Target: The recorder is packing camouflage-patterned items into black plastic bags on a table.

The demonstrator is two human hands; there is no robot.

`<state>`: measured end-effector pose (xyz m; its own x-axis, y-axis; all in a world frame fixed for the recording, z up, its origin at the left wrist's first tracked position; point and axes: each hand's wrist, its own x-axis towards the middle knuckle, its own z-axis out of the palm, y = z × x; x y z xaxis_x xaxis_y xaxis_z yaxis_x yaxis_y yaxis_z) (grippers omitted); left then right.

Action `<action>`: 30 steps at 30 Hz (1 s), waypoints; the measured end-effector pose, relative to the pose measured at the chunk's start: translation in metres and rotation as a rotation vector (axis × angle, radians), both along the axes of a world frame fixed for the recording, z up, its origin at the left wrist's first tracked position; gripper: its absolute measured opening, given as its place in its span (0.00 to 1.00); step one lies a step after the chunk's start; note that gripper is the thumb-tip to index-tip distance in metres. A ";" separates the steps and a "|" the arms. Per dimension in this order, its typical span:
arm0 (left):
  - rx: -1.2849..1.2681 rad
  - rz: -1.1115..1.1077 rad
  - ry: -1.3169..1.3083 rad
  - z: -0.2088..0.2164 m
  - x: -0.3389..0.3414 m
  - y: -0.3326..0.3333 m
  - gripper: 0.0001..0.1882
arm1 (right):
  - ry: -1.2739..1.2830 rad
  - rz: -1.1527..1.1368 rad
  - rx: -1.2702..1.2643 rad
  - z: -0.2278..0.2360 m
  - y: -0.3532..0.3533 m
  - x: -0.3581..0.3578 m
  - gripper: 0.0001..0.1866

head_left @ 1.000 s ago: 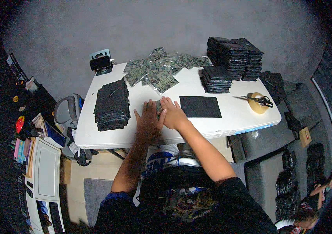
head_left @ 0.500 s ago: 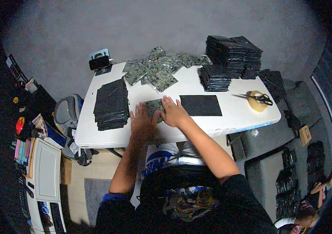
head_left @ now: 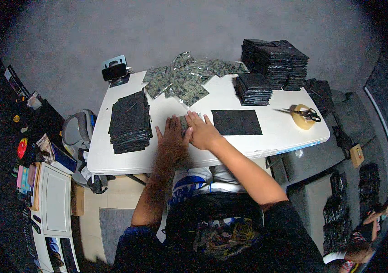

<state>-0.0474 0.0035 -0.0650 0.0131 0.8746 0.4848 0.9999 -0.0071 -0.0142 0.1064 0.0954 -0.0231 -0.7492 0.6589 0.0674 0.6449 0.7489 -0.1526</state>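
Observation:
My left hand (head_left: 172, 137) and my right hand (head_left: 202, 133) lie flat and side by side on a small camouflage-patterned packet (head_left: 184, 121) near the table's front edge. Fingers on both are stretched out, with the thumbs close together, and they cover most of the packet. Just right of my right hand a flat black sheet or pouch (head_left: 237, 122) rests on the white table (head_left: 273, 123). To the left stands a stack of black pouches (head_left: 130, 120). Beyond my hands spreads a loose pile of camouflage packets (head_left: 189, 79) in shiny clear wrapping.
Tall black stacks (head_left: 273, 63) and a shorter one (head_left: 252, 88) stand at the back right. Scissors (head_left: 310, 114) lie on a roll of clear tape (head_left: 302, 122) near the right end. A phone on a stand (head_left: 114, 71) is at the back left corner. A grey sofa (head_left: 314, 157) stands to the right.
My left hand has slid right, closer to my right hand, and now covers more of the camouflage packet. My right hand stays in nearly the same place.

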 end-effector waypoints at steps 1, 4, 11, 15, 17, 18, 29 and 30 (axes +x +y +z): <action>0.019 -0.027 0.099 -0.001 -0.007 -0.003 0.38 | -0.001 0.004 -0.001 0.002 0.000 0.001 0.38; -0.009 -0.061 0.091 -0.001 -0.021 -0.008 0.36 | 0.004 0.009 -0.012 0.003 0.002 0.010 0.38; 0.036 -0.170 -0.256 0.022 -0.026 -0.009 0.28 | 0.309 -0.121 0.022 0.047 0.022 0.076 0.25; -0.031 -0.390 -0.427 0.032 -0.023 -0.008 0.22 | 0.215 -0.310 -0.185 0.036 0.037 0.089 0.33; -0.013 -0.419 -0.503 0.034 -0.019 -0.004 0.19 | 0.215 -0.242 -0.098 0.030 0.042 0.095 0.38; 0.033 -0.334 -0.492 0.033 -0.016 -0.008 0.17 | 0.207 -0.230 -0.137 0.027 0.044 0.096 0.40; 0.044 -0.107 -0.360 0.063 0.011 -0.009 0.24 | 0.072 -0.206 -0.032 0.023 0.042 0.098 0.36; 0.109 -0.239 -0.251 0.051 0.005 0.000 0.27 | 0.074 -0.202 -0.027 0.023 0.040 0.096 0.36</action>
